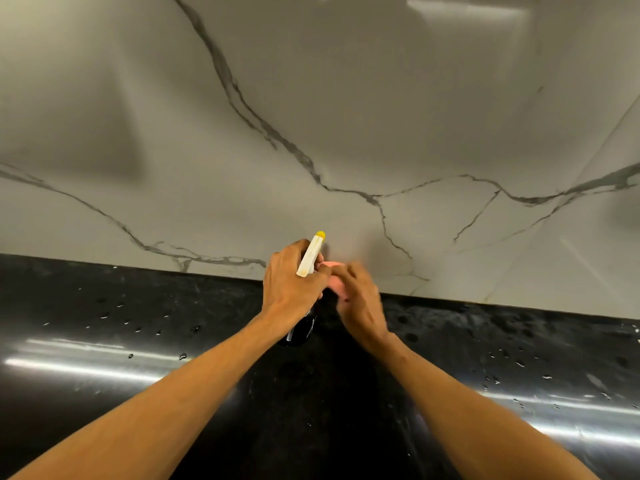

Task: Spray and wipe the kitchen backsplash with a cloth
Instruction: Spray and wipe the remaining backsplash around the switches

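Left hand (294, 285) grips spray bottle (310, 258), yellow nozzle twd backsplash (346, 116). Right hand (360, 303), blurred, fingers curled on pink cloth (334, 282) just beside it, low by the wall. No spray or wipe marks visible: prob. early, most left. Drops on black worktop (138, 323). No readable label.

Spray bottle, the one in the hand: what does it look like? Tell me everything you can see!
The spray bottle has a white plastic head with a yellow nozzle tip and a dark, shiny body. The left hand holds it round the neck, so much of it is hidden. It is tilted above the black counter, nozzle aimed at the marble backsplash. The right hand, with a pink cloth, is close beside it.
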